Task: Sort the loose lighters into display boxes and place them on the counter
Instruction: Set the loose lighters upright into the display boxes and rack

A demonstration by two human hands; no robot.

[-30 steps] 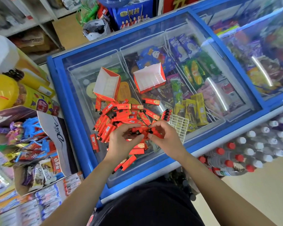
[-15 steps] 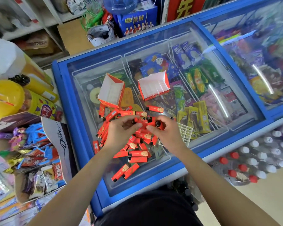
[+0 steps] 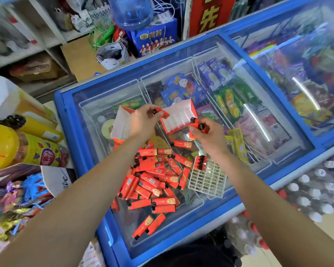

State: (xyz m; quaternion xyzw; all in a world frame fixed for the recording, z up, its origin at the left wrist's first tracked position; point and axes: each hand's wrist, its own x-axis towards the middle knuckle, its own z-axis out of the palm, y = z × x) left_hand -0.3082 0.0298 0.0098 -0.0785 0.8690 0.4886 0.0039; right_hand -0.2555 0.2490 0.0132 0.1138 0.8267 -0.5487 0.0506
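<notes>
Several red lighters point(image 3: 152, 182) lie in a loose pile on the glass lid of a blue freezer point(image 3: 81, 132). Two red display boxes with white insides stand beyond the pile: one on the left point(image 3: 121, 124), one on the right point(image 3: 178, 117). My left hand point(image 3: 143, 122) pinches a single red lighter point(image 3: 161, 113) just over the right box's left edge. My right hand point(image 3: 208, 135) grips a few red lighters point(image 3: 194, 125) at that box's front right corner. A white plastic grid tray point(image 3: 208, 179) holding three lighters point(image 3: 200, 162) lies right of the pile.
Snack packs point(image 3: 17, 199) and yellow containers point(image 3: 2, 147) crowd the left side. Bottles with red and white caps point(image 3: 316, 189) stand at lower right. Shelves, a blue water jug point(image 3: 132, 12) and a blue box point(image 3: 154, 39) sit behind the freezer.
Both hands rose from the lighter pile and moved away from me to the right display box, carrying lighters; they have also separated.
</notes>
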